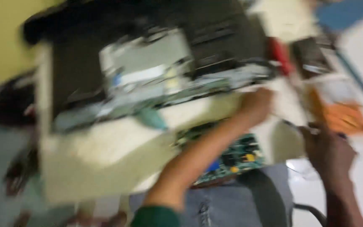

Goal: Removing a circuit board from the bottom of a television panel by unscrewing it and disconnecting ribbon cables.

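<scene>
Left hand: laid against the right-hand edge of a large cream plastic machine casing with its cover off; fingers are pressed onto the casing where a pale grey metal inner frame meets the shell, but whether they are curled round the edge cannot be told, the picture being heavily blurred

Left forearm: stretched up from a dark green sleeve at the lower edge of the view, and passed over a green printed circuit board that is seen just below the fingers, under the casing

Right hand: held to the right of the left hand, near the casing's right end; its fingers are pointed upward toward an orange object just above them; whether they are open or closed on anything cannot be told

Beyond the left fingers, upward: a dark grey or black upper housing is set over the metal frame, and a small red part is seen at its right

Below both hands: blue-grey denim fabric is seen at the bottom of the view
</scene>
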